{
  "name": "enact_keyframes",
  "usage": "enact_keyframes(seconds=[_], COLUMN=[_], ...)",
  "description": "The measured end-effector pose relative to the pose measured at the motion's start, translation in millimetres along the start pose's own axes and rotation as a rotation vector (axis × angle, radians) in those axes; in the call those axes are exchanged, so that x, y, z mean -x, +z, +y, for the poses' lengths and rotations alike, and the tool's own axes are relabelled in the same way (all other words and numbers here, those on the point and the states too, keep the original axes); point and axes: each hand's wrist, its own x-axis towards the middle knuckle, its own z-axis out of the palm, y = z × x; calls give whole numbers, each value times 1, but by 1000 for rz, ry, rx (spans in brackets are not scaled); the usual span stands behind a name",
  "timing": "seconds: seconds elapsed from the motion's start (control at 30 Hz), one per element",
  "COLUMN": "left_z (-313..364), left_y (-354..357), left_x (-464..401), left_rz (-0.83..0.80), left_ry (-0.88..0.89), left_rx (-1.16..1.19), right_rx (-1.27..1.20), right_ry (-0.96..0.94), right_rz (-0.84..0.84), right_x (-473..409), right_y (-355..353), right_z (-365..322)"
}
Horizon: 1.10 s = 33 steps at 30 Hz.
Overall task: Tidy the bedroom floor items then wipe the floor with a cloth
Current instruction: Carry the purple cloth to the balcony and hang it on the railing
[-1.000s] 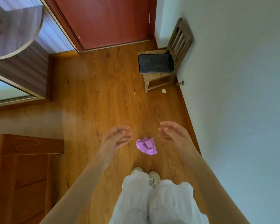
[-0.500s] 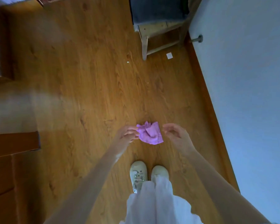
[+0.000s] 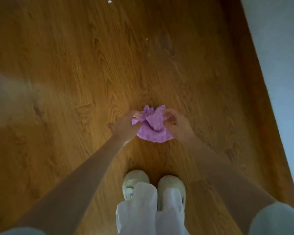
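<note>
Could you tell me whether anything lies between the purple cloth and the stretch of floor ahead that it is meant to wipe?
Nothing visible blocks it. Both hands, left hand and right hand, pinch the purple cloth; only two tiny white scraps lie farther ahead.

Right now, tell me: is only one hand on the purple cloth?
No: the left hand and right hand both pinch the purple cloth.
</note>
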Motion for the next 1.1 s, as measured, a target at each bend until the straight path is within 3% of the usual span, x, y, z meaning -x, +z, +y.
enact_keyframes(seconds=[0.23,0.33,0.57,0.77,0.87,1.1], left_z=[-47,-53,-39,-2,28,131], left_y=[37,50,53,26,8,-60], left_x=[-41,-55,-48,-4,23,88], left_rz=[-44,25,85,48,61,109], left_ry=[156,197,115,175,101,70], left_rx=[-212,-320,-153,0,84,223], right_rx=[178,281,255,134,115,71], right_ry=[-55,-78,-15,-109,-144,-261], right_rz=[-17,-1,162,129,113,107], right_x=[-51,-60,-53,-11,12,77], right_y=[37,52,52,34,23,-24], right_z=[59,70,62,20,-11,-124])
